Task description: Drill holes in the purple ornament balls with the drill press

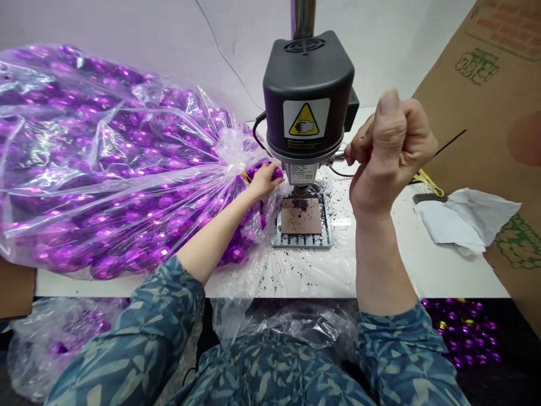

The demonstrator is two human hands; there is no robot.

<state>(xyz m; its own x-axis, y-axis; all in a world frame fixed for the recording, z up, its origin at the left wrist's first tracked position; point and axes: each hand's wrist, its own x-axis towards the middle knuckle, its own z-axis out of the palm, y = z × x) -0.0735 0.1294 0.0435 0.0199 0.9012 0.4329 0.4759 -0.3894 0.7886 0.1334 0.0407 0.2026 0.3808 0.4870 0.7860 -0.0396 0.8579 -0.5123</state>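
My left hand (pixel 265 180) is at the gathered mouth of a big clear plastic bag (pixel 239 149) full of shiny purple faceted balls (pixel 143 169). Its fingers are bent around a purple ball (pixel 278 173), which they partly hide. My right hand (pixel 389 149) is a closed fist, thumb up, around the feed lever (pixel 338 156) of a black bench drill press (pixel 310 90). Below the drill head, a brown board (pixel 301 216) with a small dark hole lies on the slotted metal base (pixel 302 243). Dark shavings cover part of the board.
Shavings are scattered over the white table (pixel 380 276). Crumpled white paper (pixel 456 220) and a yellow-handled tool (pixel 431 183) lie at the right, by a large cardboard box (pixel 477 113). More purple balls (pixel 465 332) sit below the table's right edge.
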